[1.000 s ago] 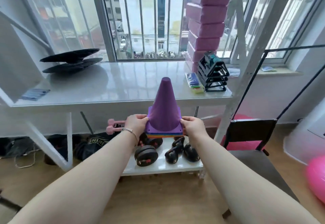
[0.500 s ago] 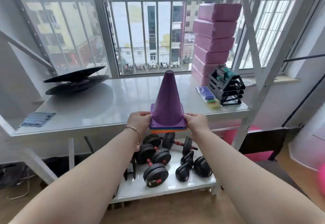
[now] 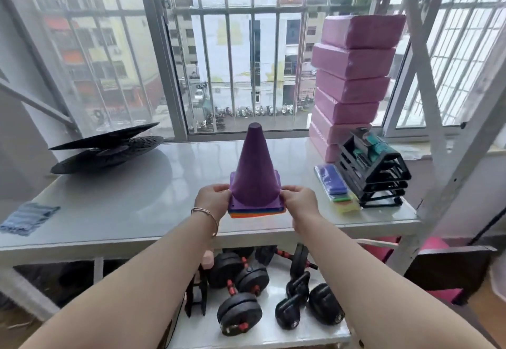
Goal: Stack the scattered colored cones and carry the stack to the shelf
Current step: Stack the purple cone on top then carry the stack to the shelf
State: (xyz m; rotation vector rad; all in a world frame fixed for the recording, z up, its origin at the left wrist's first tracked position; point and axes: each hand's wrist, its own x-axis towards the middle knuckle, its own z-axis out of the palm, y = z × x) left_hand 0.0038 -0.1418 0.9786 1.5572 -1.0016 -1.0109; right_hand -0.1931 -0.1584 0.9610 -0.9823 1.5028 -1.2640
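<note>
Purple cone stack [image 3: 254,173] upright between left hand [image 3: 212,202] and right hand [image 3: 299,202]

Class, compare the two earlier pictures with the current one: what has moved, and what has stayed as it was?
The cone stack has gone up and forward, from in front of the shelf's edge to over the shelf top. The left hand and right hand still grip its base on both sides. The pink blocks and black discs are unchanged.

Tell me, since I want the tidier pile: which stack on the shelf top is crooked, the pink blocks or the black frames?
The pink foam blocks: their layers jut out unevenly, while the black frames nest neatly.
</note>
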